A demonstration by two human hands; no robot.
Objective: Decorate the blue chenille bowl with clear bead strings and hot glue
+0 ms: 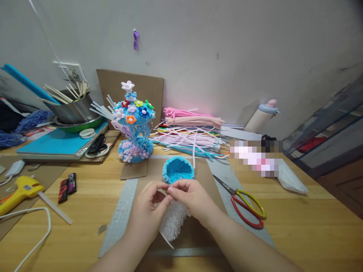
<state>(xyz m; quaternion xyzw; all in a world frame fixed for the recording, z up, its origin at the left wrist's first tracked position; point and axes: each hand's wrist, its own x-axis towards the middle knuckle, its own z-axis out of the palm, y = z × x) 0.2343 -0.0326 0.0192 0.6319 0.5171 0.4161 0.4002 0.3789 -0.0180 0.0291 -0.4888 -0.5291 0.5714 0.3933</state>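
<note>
My left hand (151, 202) and my right hand (195, 200) meet in front of me, with thumbs and fingertips pinched together. Whatever is between the fingertips is too small to make out. Below them lies a bunch of clear beads (174, 221), partly covered by the fingers, with a thin white strip (166, 240) sticking out at its lower left. Just beyond my fingers sits a blue fuzzy cup-shaped piece (178, 170) with a ruffled rim, its hollow side showing. All of this is over a cardboard sheet (204, 170) on a grey mat (120, 223).
Red-and-yellow-handled scissors (246, 209) lie right of my hands. A yellow glue gun (24, 190) and its white cable are at left. A flower-covered blue pipe-cleaner model (135, 121) stands behind, beside pipe-cleaner bundles (190, 139). A metal bowl (72, 109) holds sticks; a bottle (259, 117) stands back right.
</note>
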